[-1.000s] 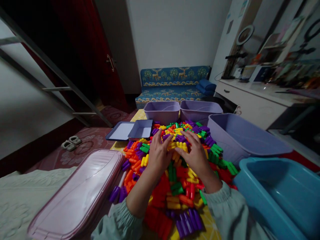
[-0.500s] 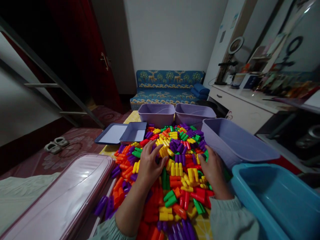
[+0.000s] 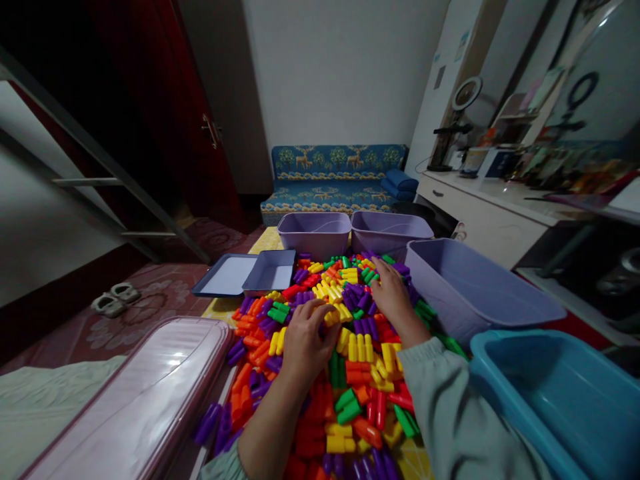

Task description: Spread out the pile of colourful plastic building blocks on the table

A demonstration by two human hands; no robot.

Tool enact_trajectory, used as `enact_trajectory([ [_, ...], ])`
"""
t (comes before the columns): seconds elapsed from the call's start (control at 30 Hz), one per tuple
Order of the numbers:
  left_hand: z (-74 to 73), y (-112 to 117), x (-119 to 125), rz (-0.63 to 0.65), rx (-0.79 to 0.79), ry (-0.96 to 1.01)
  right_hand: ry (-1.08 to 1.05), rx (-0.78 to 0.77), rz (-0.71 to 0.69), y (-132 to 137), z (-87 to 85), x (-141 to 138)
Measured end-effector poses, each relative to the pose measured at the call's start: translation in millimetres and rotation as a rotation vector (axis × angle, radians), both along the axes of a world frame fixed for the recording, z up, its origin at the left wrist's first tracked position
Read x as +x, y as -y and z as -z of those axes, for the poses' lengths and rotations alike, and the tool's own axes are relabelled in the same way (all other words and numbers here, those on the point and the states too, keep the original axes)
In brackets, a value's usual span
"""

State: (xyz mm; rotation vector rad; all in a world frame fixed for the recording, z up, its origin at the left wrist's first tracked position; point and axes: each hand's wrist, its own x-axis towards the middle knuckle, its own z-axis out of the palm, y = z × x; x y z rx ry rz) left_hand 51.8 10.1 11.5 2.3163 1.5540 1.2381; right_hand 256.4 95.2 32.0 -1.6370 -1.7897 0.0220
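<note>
Left hand [image 3: 311, 341] curls over toy blocks [image 3: 353, 348], maybe gripping, right hand [image 3: 393, 298] lies open, and rough pushing could spill blocks

No text, label, brand or number can be read in this view. The plastic building pieces [image 3: 360, 347] carry no legible marking. Two small paper notices [image 3: 439, 77] are fixed to the white cabinet panel [image 3: 425, 127], one above the other; their print is too small to read. The box [image 3: 495, 163] standing on the white dresser [image 3: 480, 217] shows printed surfaces, but these are blurred and cannot be read. The purple tubs [image 3: 315, 233] and the blue tub [image 3: 550, 393] show no readable marks.
</note>
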Motion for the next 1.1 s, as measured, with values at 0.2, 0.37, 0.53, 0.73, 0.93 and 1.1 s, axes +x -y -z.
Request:
enact_trajectory([
  [0.2, 0.9, 1.6, -0.2, -0.025, -0.018, 0.041, 0.042, -0.059, -0.016, -2.8, 7.1, -3.9],
  [0.37, -1.1, 2.5, 0.2, -0.040, -0.024, 0.051, -0.001, -0.068, -0.017, 10.0, 11.7, -1.8],
  [0.53, -3.9, 3.5, 1.4, -0.053, -0.040, 0.062, 0.019, 0.005, -0.009, 13.1, 17.4, 1.6],
  [0.73, -2.3, 3.5, 1.4, -0.054, -0.030, 0.053, 0.160, -0.171, -0.039, 8.2, 12.5, 0.3],
  [0.93, -1.7, 3.2, 1.5, -0.049, -0.035, 0.049, 0.113, -0.176, -0.103, 15.5, 10.5, -4.1],
  [1.1, 0.3, 2.2, 1.1, -0.047, -0.032, 0.050, 0.064, -0.191, -0.164, 29.7, 12.2, -4.5],
])
